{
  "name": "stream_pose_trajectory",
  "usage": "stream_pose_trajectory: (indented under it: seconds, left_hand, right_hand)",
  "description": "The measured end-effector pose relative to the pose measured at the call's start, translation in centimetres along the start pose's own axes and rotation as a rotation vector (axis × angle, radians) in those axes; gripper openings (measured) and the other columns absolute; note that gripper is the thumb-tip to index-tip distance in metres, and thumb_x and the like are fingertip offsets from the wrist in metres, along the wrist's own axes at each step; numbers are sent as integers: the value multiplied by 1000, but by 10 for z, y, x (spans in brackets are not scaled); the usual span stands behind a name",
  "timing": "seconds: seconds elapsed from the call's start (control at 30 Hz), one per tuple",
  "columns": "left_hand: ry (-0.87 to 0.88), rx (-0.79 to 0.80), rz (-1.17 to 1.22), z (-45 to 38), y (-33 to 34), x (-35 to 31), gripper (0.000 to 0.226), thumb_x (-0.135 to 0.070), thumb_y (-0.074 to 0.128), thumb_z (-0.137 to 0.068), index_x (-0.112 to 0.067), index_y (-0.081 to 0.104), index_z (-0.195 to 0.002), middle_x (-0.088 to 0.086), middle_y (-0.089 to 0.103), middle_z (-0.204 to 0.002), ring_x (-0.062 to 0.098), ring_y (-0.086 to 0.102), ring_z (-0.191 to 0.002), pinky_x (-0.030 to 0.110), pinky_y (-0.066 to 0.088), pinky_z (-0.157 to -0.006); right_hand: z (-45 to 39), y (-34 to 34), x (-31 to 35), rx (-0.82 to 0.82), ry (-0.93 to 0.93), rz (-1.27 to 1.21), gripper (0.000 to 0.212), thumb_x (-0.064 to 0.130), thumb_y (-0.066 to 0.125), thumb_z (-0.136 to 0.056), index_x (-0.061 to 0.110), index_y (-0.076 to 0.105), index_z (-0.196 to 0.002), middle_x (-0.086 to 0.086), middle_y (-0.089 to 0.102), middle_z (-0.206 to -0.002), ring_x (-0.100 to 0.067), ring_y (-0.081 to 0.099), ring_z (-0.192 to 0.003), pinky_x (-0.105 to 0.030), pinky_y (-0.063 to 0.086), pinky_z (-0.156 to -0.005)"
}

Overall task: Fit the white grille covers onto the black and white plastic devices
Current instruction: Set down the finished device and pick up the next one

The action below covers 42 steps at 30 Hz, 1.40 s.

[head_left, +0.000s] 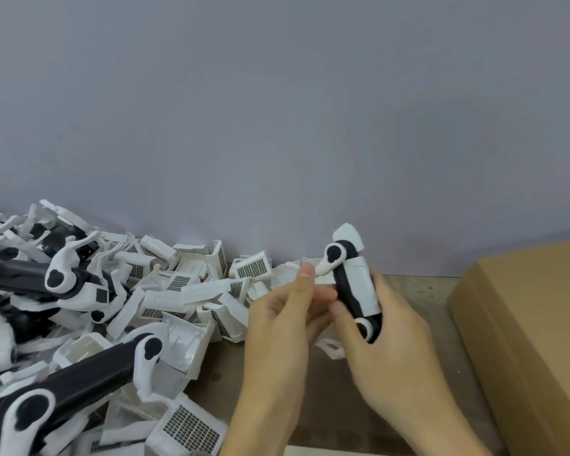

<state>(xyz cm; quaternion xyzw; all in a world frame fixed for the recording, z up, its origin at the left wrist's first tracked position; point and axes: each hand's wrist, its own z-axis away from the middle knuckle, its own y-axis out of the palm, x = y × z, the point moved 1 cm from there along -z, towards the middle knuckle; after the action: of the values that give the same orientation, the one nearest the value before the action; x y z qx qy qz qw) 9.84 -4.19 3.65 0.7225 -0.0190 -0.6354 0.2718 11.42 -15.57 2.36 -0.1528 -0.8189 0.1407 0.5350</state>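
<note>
at centre right, above the table [418, 292], the right hand [387, 337] had fingers curled round one black and white device [354, 284], upright. left hand [282, 320] at its 9 o'clock, thumb and fingers pinched on its white arm. grille covers [191, 429] heaped at 8 o'clock, too many to count; several more devices [69, 390] among them. one cardboard box [533, 324] at 3 o'clock.

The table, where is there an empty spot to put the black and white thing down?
The bare table shows between the right hand holding the device and the cardboard box, and a smaller strip lies below the left hand beside the pile. The whole left side is crowded with grille covers and devices.
</note>
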Motion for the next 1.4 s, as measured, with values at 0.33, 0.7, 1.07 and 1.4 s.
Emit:
stream_pose_trajectory:
  seconds: [0.33,0.7,1.07,1.4]
  left_hand:
    - [-3,-62,-132,-1,-7,-13,33,-49,57,-86,-32,71,-111,-2,71,-117,21,70,-107,46,59,-89]
    - [-99,232,-83,-8,-32,-20,38,-38,84,-69,-10,76,-93,15,65,-83,21,61,-61,33,51,-55]
    - [-155,163,93,-2,-19,-20,34,-37,56,-93,-15,79,-81,13,74,-92,29,74,-77,39,63,-68]
    - [-205,33,-28,2,-8,-15,28,-33,46,-101,-14,63,-113,11,77,-85,27,70,-68,43,50,-71]
  right_hand:
    - [-8,-21,-3,240,689,-891,40,27,52,-86,9,67,-54,-16,57,-54,-27,48,-39,-35,52,-48]
    - [-8,-62,43,495,41,94,28,34,60,-92,43,62,-119,23,66,-107,3,62,-96,-14,52,-80]
    - [3,-87,62,680,296,123,12,26,65,-87,18,59,-81,2,67,-73,-9,60,-55,-21,48,-54]
    - [-5,-218,53,-569,241,-1114,52,44,43,-104,13,44,-145,-13,53,-143,-35,57,-126,-35,59,-79]
